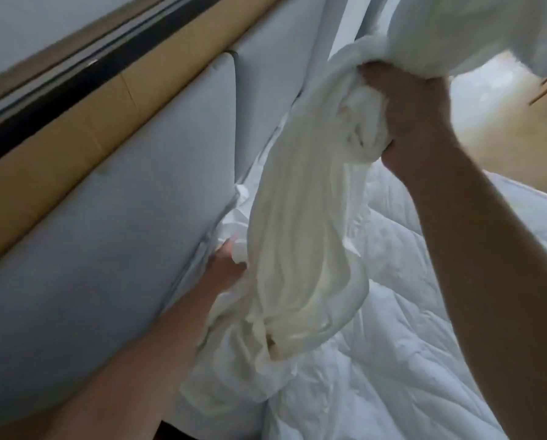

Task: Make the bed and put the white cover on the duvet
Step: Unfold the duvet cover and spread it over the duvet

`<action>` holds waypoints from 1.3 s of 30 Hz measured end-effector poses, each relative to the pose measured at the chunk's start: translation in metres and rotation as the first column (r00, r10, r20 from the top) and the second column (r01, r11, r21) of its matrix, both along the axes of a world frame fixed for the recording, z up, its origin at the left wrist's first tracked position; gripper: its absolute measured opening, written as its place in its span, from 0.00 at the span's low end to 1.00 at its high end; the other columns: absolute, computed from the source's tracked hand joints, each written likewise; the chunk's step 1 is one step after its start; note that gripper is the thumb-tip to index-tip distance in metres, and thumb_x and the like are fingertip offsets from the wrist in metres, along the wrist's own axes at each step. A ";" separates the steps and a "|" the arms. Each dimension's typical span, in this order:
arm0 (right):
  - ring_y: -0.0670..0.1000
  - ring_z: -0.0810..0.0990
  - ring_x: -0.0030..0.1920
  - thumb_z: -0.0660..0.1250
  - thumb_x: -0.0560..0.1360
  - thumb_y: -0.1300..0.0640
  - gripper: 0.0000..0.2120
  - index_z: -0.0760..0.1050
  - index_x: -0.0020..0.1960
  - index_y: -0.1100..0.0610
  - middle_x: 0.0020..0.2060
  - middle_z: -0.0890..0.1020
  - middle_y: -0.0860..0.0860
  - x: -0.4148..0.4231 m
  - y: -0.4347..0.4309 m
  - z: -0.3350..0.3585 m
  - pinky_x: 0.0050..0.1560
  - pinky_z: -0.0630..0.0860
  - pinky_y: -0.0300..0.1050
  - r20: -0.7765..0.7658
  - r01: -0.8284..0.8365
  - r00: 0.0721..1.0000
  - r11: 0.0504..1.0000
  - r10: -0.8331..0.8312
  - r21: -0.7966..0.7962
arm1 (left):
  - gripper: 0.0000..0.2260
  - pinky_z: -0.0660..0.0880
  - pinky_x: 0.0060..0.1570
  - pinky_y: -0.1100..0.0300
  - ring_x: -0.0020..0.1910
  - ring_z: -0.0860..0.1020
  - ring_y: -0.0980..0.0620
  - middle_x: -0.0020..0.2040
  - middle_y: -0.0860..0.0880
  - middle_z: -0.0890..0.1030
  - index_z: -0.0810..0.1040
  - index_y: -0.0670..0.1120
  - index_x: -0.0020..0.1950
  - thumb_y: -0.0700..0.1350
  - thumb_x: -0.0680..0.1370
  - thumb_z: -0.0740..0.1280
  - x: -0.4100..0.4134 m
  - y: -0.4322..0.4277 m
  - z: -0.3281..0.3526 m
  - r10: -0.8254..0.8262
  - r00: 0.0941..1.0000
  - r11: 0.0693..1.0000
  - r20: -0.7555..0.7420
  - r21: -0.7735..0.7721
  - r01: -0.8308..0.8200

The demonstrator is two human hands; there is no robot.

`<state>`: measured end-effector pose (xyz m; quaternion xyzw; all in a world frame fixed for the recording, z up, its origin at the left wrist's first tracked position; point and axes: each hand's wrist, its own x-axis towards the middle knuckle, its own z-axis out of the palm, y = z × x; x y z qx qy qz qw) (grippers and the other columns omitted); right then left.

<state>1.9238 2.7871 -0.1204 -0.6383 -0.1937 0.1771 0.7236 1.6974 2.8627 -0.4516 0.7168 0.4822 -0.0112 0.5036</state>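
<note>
Right hand (405, 112), upper right of frame: fingers curled tight round the bunched white cover (297, 233), which hangs down mid-frame. Left hand (226, 265), lower centre beside the grey headboard (107, 233): fingers buried in cloth, so I cannot tell its grip. Quilted duvet (408, 312) lies on the bed, lower right.

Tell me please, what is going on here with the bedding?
A person is putting a cover on a duvet. The right hand grips a bunched white cover and holds it up. The left hand reaches low beside the grey headboard into white folds; its fingers are mostly hidden. The quilted duvet lies crumpled underneath and is not inside the cover yet.
</note>
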 end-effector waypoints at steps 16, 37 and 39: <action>0.50 0.86 0.46 0.79 0.68 0.60 0.12 0.82 0.49 0.52 0.44 0.86 0.50 -0.044 -0.001 -0.050 0.51 0.84 0.53 0.066 -0.224 0.957 0.866 0.282 -0.447 | 0.37 0.69 0.72 0.53 0.75 0.68 0.51 0.77 0.50 0.68 0.63 0.48 0.79 0.58 0.72 0.69 0.056 0.012 0.195 0.088 0.594 0.952 0.800 0.108 -0.287; 0.57 0.83 0.50 0.63 0.76 0.49 0.17 0.82 0.52 0.59 0.48 0.85 0.56 -0.076 -0.057 0.048 0.55 0.77 0.51 0.635 -0.159 0.596 0.847 0.491 -0.507 | 0.09 0.78 0.59 0.50 0.55 0.82 0.50 0.53 0.50 0.85 0.87 0.56 0.55 0.51 0.76 0.71 0.035 0.006 0.337 -0.074 0.532 0.890 0.843 -0.185 0.417; 0.61 0.79 0.36 0.58 0.76 0.56 0.16 0.78 0.39 0.65 0.35 0.80 0.62 -0.084 -0.071 0.031 0.45 0.78 0.49 0.696 -0.035 0.441 0.786 0.566 -0.617 | 0.13 0.81 0.49 0.60 0.45 0.83 0.59 0.43 0.56 0.86 0.88 0.59 0.44 0.60 0.63 0.81 0.023 0.005 0.325 -0.130 0.581 0.872 0.804 -0.186 0.453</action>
